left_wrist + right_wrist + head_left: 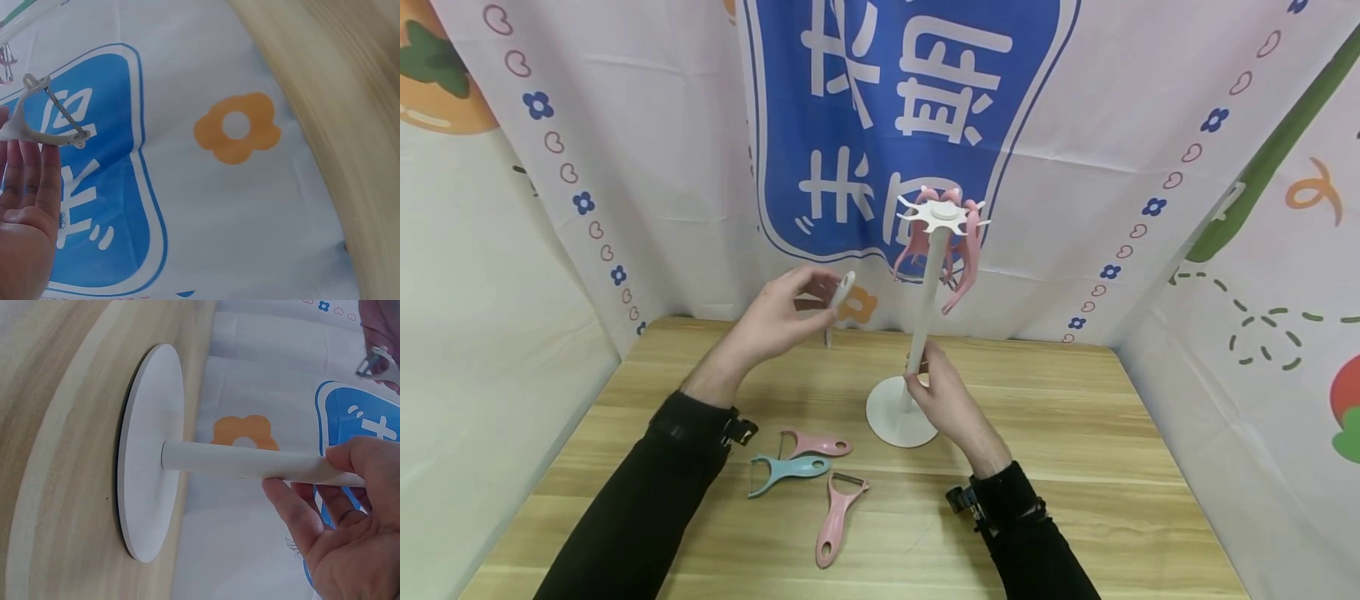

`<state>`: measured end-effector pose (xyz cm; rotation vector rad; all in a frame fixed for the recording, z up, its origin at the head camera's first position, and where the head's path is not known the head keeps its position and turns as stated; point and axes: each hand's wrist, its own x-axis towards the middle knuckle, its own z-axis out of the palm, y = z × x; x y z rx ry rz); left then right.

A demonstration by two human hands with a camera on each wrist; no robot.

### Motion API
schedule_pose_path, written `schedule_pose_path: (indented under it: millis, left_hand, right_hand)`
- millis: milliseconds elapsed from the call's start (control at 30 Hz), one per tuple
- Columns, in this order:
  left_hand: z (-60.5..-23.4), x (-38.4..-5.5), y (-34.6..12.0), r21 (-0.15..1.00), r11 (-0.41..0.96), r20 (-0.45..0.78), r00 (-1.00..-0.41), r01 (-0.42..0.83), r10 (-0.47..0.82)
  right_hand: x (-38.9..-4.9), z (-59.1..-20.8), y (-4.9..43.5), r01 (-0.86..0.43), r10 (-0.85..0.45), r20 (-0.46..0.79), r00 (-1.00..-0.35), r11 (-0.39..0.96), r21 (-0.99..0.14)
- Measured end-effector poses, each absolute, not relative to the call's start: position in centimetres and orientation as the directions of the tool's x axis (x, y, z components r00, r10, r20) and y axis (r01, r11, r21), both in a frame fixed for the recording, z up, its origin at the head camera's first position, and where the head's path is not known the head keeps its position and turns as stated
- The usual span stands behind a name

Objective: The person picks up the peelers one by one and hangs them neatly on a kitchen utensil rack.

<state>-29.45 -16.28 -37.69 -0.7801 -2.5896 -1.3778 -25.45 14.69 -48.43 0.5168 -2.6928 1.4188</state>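
A white peeler [843, 289] is pinched in my left hand [782, 315], raised above the back of the table, left of the stand. Its forked head and blade [65, 112] show in the left wrist view. My right hand [951, 400] grips the white pole [928, 300] of a display stand low down, just above its round base [898, 417]. Several pink peelers [972, 250] hang from the notched white top [942, 215] of the stand; they partly overlap one another.
On the wooden table [1037, 417], a pink peeler [820, 444] lies beside a blue peeler [793, 468], left of the base. Another pink peeler [835, 525] lies nearer the front. A printed cloth [677, 167] hangs behind the table.
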Motion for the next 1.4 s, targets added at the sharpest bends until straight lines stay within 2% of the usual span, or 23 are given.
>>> schedule_pose_path:
  millis: [333,733,1400]
  left_hand:
    - [-35.9,-30.1,-15.3,0.785,0.423,0.321,-0.881,0.452,0.347]
    - [-33.8,-31.0,-14.6,0.846,0.290,0.357,-0.880,0.447,0.314]
    - [-29.9,-31.5,-13.0,0.839,0.278,0.372,-0.866,0.468,0.334]
  right_hand:
    - [-25.4,-48.5,14.6,-0.317,-0.273,0.191,-0.943,0.552,-0.772]
    - [-25.2,-48.3,14.5,-0.301,-0.275,0.169,-0.947,0.562,-0.770]
    - [-25.1,-48.3,14.5,-0.302,-0.276,0.169,-0.946,0.570,-0.764]
